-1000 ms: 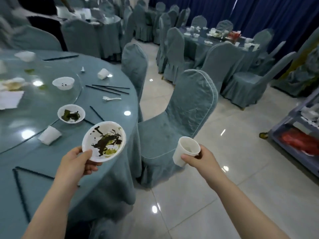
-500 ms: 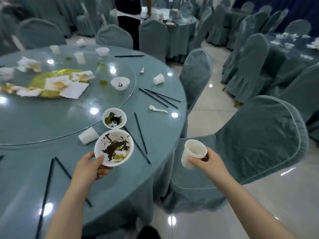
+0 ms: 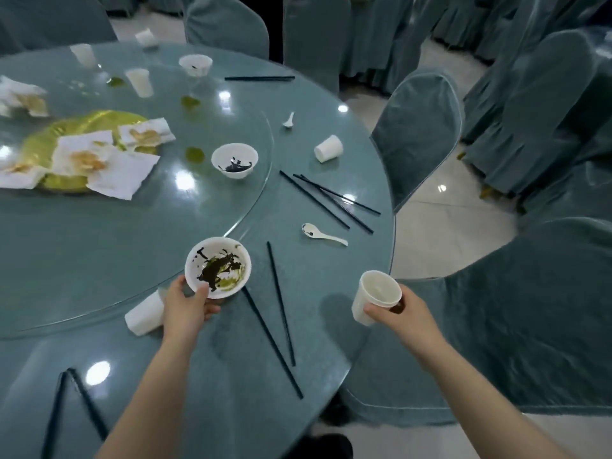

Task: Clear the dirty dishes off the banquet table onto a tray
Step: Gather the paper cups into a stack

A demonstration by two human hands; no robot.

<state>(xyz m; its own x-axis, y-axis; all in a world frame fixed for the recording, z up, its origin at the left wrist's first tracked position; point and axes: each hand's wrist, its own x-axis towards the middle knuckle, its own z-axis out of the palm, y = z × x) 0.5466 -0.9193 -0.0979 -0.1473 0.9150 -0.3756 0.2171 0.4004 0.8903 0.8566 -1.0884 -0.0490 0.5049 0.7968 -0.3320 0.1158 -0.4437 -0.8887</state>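
The round desk [image 3: 198, 376] carries more dirty ware. Above its near rim, the left hand [image 3: 187, 306] grips a smeared bowl [image 3: 217, 267], fingers curled under to keep it level. Off the rim, the right hand [image 3: 402, 314] pinches a cup [image 3: 376, 296] upright, likely for stacking.

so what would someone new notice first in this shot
Two hands in the foreground: the left hand holds a dirty bowl above the table, and the right hand holds a white cup just past its edge. On the left, stained napkins lie on a gold platter.
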